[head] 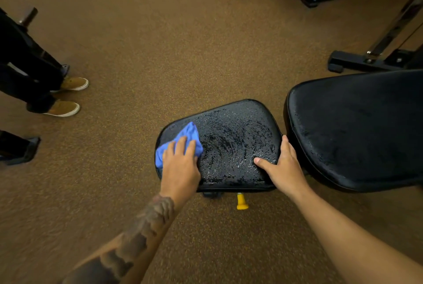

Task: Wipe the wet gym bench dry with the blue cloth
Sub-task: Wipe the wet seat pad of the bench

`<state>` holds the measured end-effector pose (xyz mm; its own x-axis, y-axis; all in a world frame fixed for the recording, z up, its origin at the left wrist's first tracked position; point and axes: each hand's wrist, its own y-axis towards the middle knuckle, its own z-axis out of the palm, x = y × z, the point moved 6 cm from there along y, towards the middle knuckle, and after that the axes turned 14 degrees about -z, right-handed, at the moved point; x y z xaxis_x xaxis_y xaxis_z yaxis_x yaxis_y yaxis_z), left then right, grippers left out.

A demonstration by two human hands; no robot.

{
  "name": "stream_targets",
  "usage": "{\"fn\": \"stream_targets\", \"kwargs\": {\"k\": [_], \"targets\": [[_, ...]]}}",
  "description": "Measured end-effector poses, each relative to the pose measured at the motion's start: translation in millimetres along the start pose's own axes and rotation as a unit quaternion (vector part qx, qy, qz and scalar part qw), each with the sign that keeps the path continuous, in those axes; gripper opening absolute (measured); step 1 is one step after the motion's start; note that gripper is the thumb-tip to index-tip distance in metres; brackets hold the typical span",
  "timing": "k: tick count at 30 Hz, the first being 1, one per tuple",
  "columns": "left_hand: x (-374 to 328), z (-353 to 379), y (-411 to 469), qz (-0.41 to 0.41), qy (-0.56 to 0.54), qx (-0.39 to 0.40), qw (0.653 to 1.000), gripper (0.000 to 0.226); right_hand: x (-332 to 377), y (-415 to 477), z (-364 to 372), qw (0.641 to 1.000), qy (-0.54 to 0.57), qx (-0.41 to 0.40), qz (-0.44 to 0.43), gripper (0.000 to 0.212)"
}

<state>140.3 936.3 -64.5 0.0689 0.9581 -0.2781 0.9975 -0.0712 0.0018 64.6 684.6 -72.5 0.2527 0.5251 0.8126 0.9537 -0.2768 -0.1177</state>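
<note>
Our left fingers (183, 147) lie straight and spread on the blue cloth (186, 133), pressing it flat rather than gripping it. That is the first risk: with nothing pinched, the bunched cloth may slip out from under the left hand (180, 167) on the slick vinyl, or skate over the water instead of taking it in. The cloth sits at the left end of the seat pad (231, 141) of the gym bench, partly over its edge, so a stroke pulled outward could drag it off onto the floor (148, 66), where it would pick up grit. On the other side the thumb (263, 162) of our right hand (286, 167) rests on the wet top while its other fingers run along the pad's right edge; whether they curl under it we cannot tell. We judge that this hand is steadying the pad, and a wet hold could slide if we push hard towards it. Most of the seat is beaded with droplets, so the job looks barely begun, and one small cloth may saturate and only smear. The back pad (354, 128), just beside the seat, is wet too and easy to forget. Water pushed over the rim would drip towards the yellow knob (242, 202) beneath and onto the floor.
</note>
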Motion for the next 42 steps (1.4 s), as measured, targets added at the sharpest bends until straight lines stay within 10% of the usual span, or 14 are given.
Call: {"fn": "stream_targets", "kwargs": {"k": [7,16,24,35,42], "targets": [[-73,19,61,0.116,0.027,0.041,0.992,0.037,-1,1,1,1.0,-0.008,-0.009,0.0,0.103],[62,-12,32,-0.076,-0.036,-0.009,0.996,0.034,-2,0,3,1.0,0.006,-0.007,0.011,0.102],[-47,16,-11,0.119,-0.021,0.007,0.993,0.04,0,0,2,1.0,-0.013,-0.005,0.016,0.103],[42,-7,-41,-0.128,-0.09,-0.053,0.986,0.036,-1,1,3,1.0,-0.008,0.001,0.01,0.103],[-73,15,-51,0.128,-0.011,-0.005,0.992,0.048,-1,2,2,1.0,-0.017,-0.011,0.007,0.104]]}}
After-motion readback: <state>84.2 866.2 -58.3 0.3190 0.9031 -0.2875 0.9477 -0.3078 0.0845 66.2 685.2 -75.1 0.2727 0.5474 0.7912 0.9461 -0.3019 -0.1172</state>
